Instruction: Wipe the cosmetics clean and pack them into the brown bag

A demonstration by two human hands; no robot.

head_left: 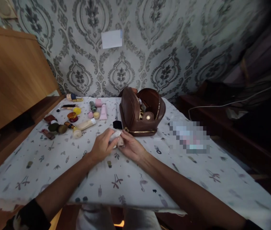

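white tissue pinched in the curled left hand against a small pale thing held in the half-closed right hand, in front of the brown bag on the surface, maybe for wiping, so probably needing a steady hold next.
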